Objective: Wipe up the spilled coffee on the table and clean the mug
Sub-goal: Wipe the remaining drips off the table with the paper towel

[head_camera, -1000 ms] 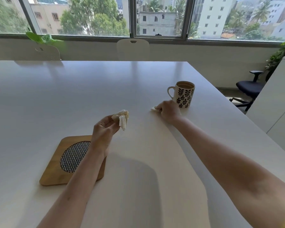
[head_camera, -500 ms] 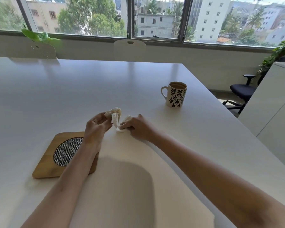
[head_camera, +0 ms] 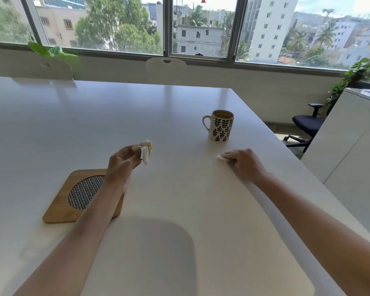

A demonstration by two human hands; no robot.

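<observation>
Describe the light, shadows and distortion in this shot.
Head view: daylight comes through the windows beyond the table; a soft shadow falls on the near tabletop; chair backs reflect faintly on the glossy top; wide-angle lens bows the window sill; mug is sharp.

On the table, a mug stood far right, a trivet near left. Between them, the left hand was raised; the right hand lay before the mug.

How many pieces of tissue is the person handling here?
2. A crumpled stained wad held up in the left hand; a small white piece pressed on the table under the right hand, mostly hidden.
</observation>
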